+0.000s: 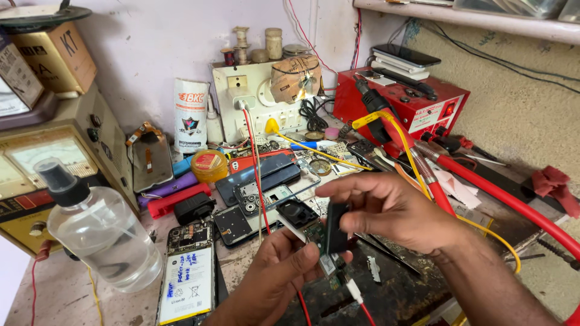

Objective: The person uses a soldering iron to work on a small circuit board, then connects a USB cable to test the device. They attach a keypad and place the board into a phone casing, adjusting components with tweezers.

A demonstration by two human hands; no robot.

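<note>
My left hand (281, 274) holds a small green phone circuit board (314, 236) from below, thumb on its edge, with a black square camera frame (296, 213) at the board's upper end. My right hand (396, 208) comes in from the right and pinches a thin black flat part (336, 226) against the board with thumb and forefinger. A red wire (302, 308) hangs below the board.
An opened phone with its white battery (186, 282) lies at the lower left beside a clear spray bottle (99, 232). Several phone backs and frames (263, 181) lie in the middle. A red power supply (402, 99), a red hose (501, 193) and a hot-air handle (371, 102) crowd the right.
</note>
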